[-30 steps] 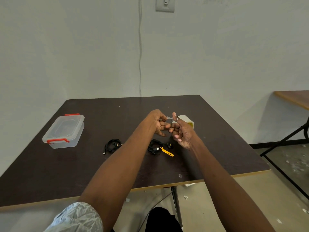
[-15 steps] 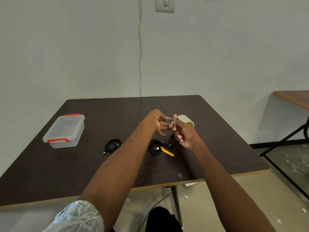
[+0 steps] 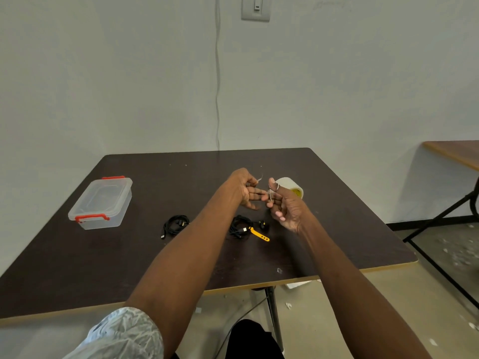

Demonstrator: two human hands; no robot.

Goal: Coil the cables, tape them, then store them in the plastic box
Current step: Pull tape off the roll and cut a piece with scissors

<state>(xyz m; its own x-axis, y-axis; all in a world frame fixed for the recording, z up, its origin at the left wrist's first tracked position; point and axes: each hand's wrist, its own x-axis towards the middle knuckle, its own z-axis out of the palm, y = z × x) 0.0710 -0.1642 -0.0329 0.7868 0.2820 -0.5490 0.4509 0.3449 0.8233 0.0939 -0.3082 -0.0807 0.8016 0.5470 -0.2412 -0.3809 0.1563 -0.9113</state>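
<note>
Above the counter (image 3: 337,229) – left hand (image 3: 243,189) and right hand (image 3: 283,206) each pinch a clear tape strip (image 3: 260,177); 2 coiled cables (image 3: 176,225) below.

You face a plain pale wall (image 3: 103,73) with a switch plate (image 3: 256,7) and a thin cord (image 3: 217,73) running down it. A dark square surface (image 3: 77,268) stands before you; a second table (image 3: 456,152) sits right, above a littered floor (image 3: 453,255).

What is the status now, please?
Left hand and right hand pinch a tape strip above the table. Two cables coiled, untaped. Plastic box closed.
</note>
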